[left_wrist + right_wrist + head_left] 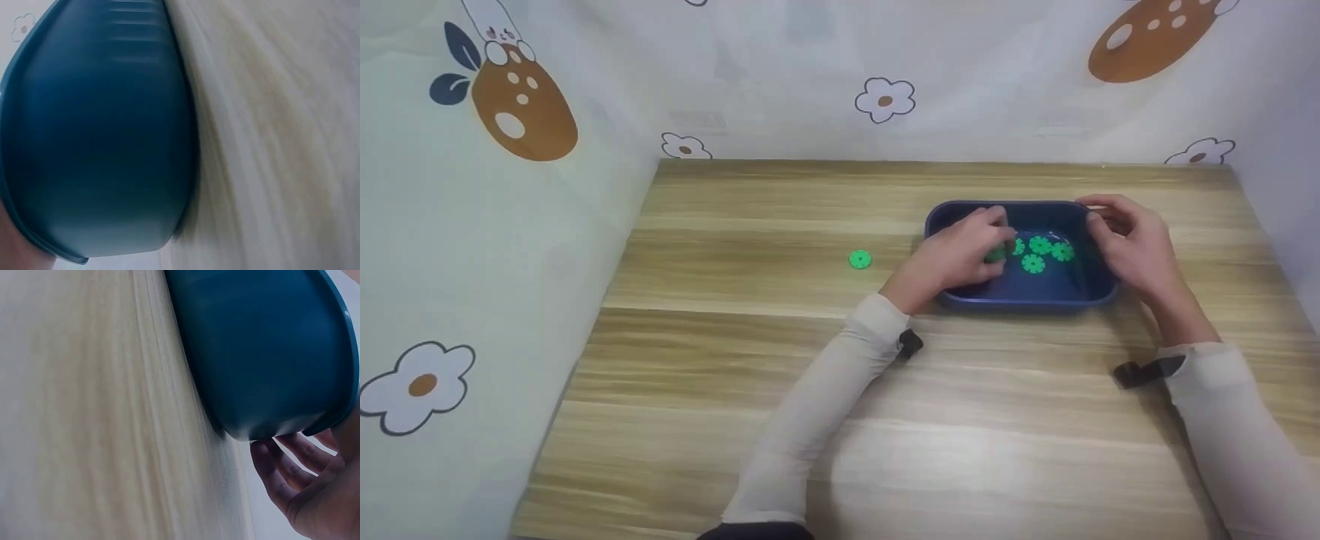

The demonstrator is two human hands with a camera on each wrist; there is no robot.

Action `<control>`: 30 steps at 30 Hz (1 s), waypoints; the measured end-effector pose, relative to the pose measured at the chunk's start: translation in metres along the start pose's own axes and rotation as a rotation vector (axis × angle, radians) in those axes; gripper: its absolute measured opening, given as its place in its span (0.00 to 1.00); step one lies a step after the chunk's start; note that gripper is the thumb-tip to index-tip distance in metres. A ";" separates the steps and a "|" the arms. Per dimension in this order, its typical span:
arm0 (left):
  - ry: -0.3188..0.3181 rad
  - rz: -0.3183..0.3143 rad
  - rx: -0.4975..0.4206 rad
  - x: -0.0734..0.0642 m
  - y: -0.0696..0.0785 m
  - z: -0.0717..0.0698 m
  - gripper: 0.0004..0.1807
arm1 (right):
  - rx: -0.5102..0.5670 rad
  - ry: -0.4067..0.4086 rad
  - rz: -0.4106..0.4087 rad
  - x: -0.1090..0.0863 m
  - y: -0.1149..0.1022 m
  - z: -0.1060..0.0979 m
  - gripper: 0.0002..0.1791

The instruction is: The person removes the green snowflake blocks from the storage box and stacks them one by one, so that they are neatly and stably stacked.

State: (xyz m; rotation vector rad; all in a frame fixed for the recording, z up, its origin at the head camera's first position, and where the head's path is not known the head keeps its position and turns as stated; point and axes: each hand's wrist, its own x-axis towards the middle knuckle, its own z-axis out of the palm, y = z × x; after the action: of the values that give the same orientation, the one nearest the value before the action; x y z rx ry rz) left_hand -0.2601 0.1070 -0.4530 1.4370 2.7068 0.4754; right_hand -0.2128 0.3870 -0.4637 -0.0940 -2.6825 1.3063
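1. Left hand (960, 251): reaches in over the left end of the blue tray (1027, 305), palm down, fingers bent towards the tray floor. A green patch shows between thumb and fingertips; whether it is pinched or lies beneath, cannot tell.
2. Right hand (1140, 244): grips the tray's right end, thumb at the rim, other fingers outside the wall. Right wrist view: fingertips against the outer wall.
3. Tray contents: four green discs (1040, 245) distinguishable, notched round the edge, clustered right of the left fingertips; the leftmost is partly hidden by them. The green patch at the hand is additional; exact total not readable.
4. Tray: count one, rounded corners, upright on the wooden table (720, 360), long side running left to right. Left wrist view shows only its outer wall and table.
5. Outside the tray: one green disc on the table (860, 259), left of the tray and apart from it.
6. Arms: two pale sleeves (810, 427), left forearm slanting up and rightward, right forearm up and leftward. One black wrist mount (910, 344) at each cuff.
7. Surround: printed cloth (780, 82) behind the table, with flowers and brown fruit shapes.
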 end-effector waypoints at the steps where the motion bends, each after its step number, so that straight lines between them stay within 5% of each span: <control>1: 0.028 0.000 -0.031 -0.001 -0.001 0.000 0.15 | -0.001 0.000 0.000 0.000 0.000 0.000 0.20; 7: 0.180 -0.011 -0.214 -0.007 -0.002 0.000 0.16 | -0.016 -0.009 0.008 0.001 0.002 0.000 0.20; 14: 0.259 0.020 -0.241 -0.008 -0.003 0.000 0.16 | -0.013 0.001 -0.009 0.002 0.002 0.000 0.19; 22: 0.467 0.106 -0.339 -0.016 -0.008 -0.004 0.15 | 0.027 0.032 -0.046 0.001 0.003 0.002 0.18; 30: 0.508 0.154 -0.389 -0.036 -0.022 -0.016 0.17 | 0.006 0.024 -0.028 0.002 0.003 0.001 0.18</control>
State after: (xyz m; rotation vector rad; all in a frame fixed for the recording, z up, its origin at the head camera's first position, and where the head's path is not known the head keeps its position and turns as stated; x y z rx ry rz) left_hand -0.2597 0.0621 -0.4478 1.5769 2.6142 1.4634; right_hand -0.2150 0.3884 -0.4669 -0.0712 -2.6499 1.2969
